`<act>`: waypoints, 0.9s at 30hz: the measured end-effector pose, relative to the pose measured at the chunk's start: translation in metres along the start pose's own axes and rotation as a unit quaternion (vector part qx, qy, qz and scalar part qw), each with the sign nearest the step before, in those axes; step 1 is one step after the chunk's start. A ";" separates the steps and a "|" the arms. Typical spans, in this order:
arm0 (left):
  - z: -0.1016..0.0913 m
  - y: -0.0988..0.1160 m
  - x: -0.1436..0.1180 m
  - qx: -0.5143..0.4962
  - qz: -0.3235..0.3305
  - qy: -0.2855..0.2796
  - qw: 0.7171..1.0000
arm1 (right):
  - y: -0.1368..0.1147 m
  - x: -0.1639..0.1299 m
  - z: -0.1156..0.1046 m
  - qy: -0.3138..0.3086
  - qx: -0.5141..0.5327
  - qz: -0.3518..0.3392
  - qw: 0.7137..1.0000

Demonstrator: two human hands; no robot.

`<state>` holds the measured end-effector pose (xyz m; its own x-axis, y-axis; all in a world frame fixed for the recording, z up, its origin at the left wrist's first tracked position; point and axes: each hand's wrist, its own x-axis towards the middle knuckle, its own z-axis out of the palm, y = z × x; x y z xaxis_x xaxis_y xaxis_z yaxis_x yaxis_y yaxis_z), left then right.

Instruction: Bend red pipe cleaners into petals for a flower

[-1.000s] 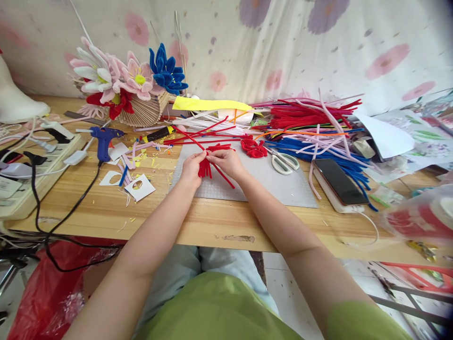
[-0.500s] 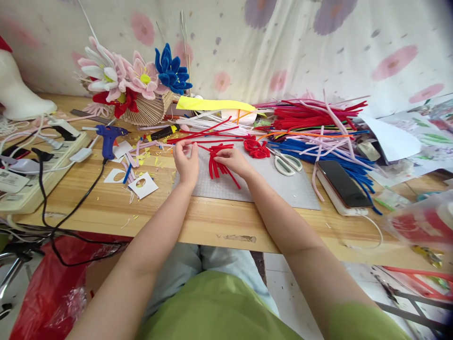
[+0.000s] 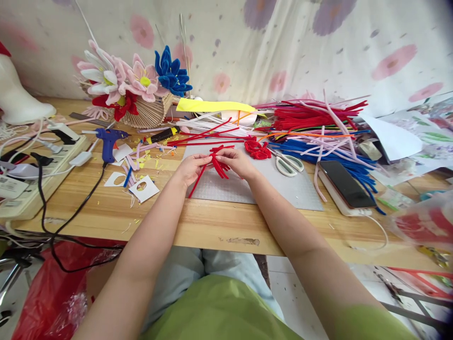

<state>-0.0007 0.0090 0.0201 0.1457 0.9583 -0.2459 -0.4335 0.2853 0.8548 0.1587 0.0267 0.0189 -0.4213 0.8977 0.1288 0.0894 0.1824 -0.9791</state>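
Red pipe cleaners (image 3: 221,169), cut short and gathered in a bunch, are between my two hands above the grey cutting mat (image 3: 283,189). My left hand (image 3: 193,169) pinches the bunch from the left, and one longer red stem (image 3: 197,182) slants down beneath its fingers. On the other side, my right hand (image 3: 237,161) has its fingers closed on the upper part of the bunch. The fingertips hide where the stems meet. A looped red pipe-cleaner piece (image 3: 257,148) lies on the mat just beyond my right hand, beside white-handled scissors (image 3: 288,165).
Behind the mat lie piles of red pipe cleaners (image 3: 314,115) and blue pipe cleaners (image 3: 318,153). A blue glue gun (image 3: 109,144) stands left, near a power strip (image 3: 67,156) and its cords. A phone (image 3: 347,183) rests at right. Fuzzy flowers (image 3: 141,78) are at back left.
My left hand has come down and right onto the red bunch. The longer stem that slanted to the lower right now slants to the lower left.
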 end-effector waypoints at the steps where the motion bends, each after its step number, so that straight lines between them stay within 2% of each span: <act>1: 0.001 -0.001 0.000 -0.028 -0.015 0.000 0.999 | 0.000 0.000 0.001 -0.003 0.011 0.000 1.000; 4: 0.005 -0.006 0.002 -0.082 -0.035 0.011 0.996 | 0.002 0.000 0.002 -0.007 0.030 0.004 1.000; 6: 0.006 -0.010 0.004 -0.079 -0.032 0.021 0.996 | 0.003 0.000 0.000 -0.004 0.018 -0.001 1.000; 10: 0.005 -0.010 0.004 0.017 0.028 0.064 0.997 | 0.004 0.000 -0.001 0.029 -0.082 -0.031 0.996; 13: 0.002 -0.004 0.001 0.043 0.032 0.057 0.997 | 0.006 0.001 0.001 0.050 -0.147 -0.049 0.987; 16: -0.002 -0.002 0.000 0.092 0.003 0.049 0.995 | 0.010 0.002 0.002 0.022 -0.182 -0.067 0.981; 19: -0.006 -0.006 0.004 0.160 0.003 0.077 0.984 | 0.015 0.002 0.003 -0.001 -0.197 -0.063 0.978; 24: -0.008 -0.018 0.015 0.190 0.135 0.130 0.964 | 0.021 0.002 0.011 -0.014 -0.071 0.015 0.997; 27: -0.009 -0.020 0.014 0.271 0.206 0.144 0.929 | 0.025 0.006 0.017 0.013 -0.003 0.072 0.997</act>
<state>0.0023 0.0170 -0.0048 -0.2117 0.9715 0.1070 0.1234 -0.0820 0.9890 0.1435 0.0295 -0.0072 -0.3806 0.9247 -0.0093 0.1531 0.0531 -0.9868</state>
